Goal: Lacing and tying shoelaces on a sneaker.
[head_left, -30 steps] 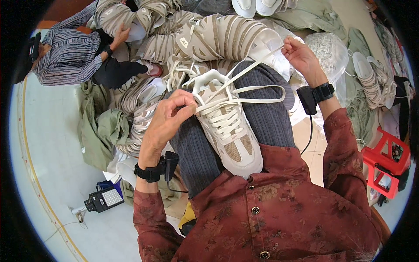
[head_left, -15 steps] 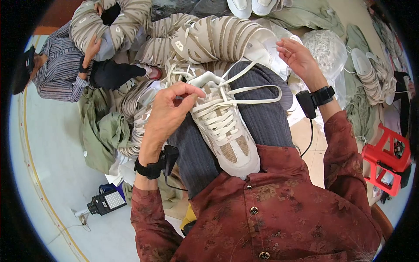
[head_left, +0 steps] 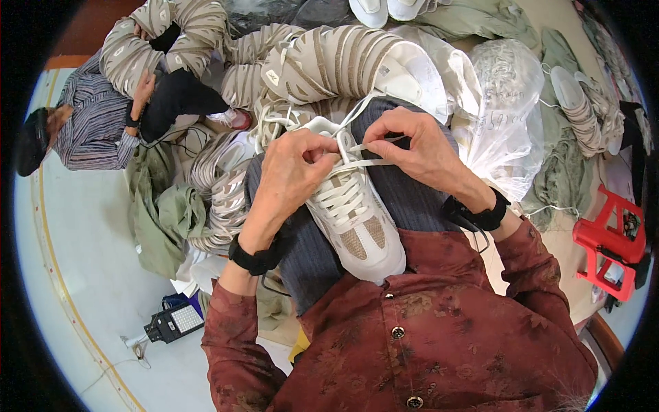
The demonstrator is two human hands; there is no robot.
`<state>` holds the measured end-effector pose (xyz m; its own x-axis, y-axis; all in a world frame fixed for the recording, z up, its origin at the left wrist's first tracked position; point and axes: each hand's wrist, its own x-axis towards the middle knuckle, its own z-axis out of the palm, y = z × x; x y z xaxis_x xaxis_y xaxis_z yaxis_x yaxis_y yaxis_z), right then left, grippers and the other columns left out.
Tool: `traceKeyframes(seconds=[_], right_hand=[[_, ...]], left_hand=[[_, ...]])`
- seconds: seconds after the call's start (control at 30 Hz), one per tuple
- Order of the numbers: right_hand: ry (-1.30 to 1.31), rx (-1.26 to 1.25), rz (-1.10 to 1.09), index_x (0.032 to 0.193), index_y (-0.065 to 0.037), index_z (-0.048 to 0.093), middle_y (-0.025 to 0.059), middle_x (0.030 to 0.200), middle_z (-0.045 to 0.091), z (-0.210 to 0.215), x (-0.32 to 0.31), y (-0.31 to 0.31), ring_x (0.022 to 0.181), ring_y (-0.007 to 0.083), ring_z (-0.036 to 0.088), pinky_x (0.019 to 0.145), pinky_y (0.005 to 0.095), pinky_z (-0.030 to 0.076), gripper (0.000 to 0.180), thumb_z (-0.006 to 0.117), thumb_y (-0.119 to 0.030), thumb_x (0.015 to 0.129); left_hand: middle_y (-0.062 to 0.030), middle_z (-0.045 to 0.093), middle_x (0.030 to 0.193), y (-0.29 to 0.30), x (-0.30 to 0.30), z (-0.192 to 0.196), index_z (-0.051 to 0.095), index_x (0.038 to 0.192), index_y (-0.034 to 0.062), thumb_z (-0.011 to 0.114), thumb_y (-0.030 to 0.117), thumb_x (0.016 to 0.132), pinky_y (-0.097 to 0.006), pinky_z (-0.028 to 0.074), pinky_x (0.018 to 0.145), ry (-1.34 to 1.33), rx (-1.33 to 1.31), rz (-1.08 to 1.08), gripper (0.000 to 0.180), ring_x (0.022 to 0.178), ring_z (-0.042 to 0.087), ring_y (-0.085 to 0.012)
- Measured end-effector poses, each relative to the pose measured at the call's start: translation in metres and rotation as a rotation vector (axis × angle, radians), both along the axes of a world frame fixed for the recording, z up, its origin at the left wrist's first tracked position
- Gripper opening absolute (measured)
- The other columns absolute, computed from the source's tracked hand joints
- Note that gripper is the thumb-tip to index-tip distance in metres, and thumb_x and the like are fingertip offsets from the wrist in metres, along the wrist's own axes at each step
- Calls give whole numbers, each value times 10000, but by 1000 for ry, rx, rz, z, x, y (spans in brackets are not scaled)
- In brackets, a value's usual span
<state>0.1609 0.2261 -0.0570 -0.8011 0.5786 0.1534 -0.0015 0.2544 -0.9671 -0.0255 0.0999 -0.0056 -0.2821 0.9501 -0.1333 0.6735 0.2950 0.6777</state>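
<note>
A beige and white sneaker [head_left: 360, 233] lies on my lap, toe toward me, with white laces [head_left: 340, 196] threaded up its front. My left hand [head_left: 292, 172] pinches the laces at the shoe's top eyelets. My right hand [head_left: 412, 147] holds a flat lace end between thumb and fingers just above the tongue. The two hands nearly touch over the shoe's collar. Both wrists carry black bands.
Rows of matching beige sneakers [head_left: 329, 62] are stacked ahead. Another person in a striped shirt [head_left: 96, 130] sits at the left, handling shoes. A clear plastic bag [head_left: 508, 110] lies at the right, a red stool [head_left: 614, 240] further right, a small black device [head_left: 171, 323] on the floor.
My right hand has come in from the far right, pulling the long lace in, and now meets my left hand at the shoe's top. The other person has shifted left.
</note>
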Motion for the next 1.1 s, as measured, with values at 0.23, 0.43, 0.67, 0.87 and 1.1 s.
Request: traceKeyframes(seconds=[0.23,0.43,0.67,0.87,1.1], right_hand=[[45,207,83,869,-6,688,96,789,673,-2,0,-8,754,237,604,708,344,489,109,711,-96,812],[41,138,34,843,-4,695,99,739,659,0,-6,-7,748,242,605,688,350,489,87,711,-65,783],[112,172,-34,844,8,688,109,728,645,11,-22,-1,712,240,594,654,351,483,76,700,-45,791],[109,95,1,884,21,679,125,779,659,12,-24,1,705,200,615,647,321,491,101,696,-54,818],[-51,31,205,887,24,673,129,797,671,27,-18,3,684,224,646,641,338,506,131,718,-68,805]], left_hand=[[-29,670,706,6,-12,-12,752,910,-6,731,137,793,-254,449,586,-234,-135,4,186,637,560,-73],[60,631,709,8,-15,-15,738,834,-4,701,122,805,-213,420,589,-308,-187,22,135,657,512,-25],[16,611,629,10,-23,-18,728,802,-23,696,147,752,-238,437,579,-274,-178,70,179,616,522,-52],[6,599,605,12,-39,-11,717,784,-29,678,139,751,-229,426,570,-198,-123,115,176,601,521,-51],[53,564,647,-18,-64,-9,702,793,-41,672,100,768,-195,352,556,-168,-45,255,146,604,454,-19]])
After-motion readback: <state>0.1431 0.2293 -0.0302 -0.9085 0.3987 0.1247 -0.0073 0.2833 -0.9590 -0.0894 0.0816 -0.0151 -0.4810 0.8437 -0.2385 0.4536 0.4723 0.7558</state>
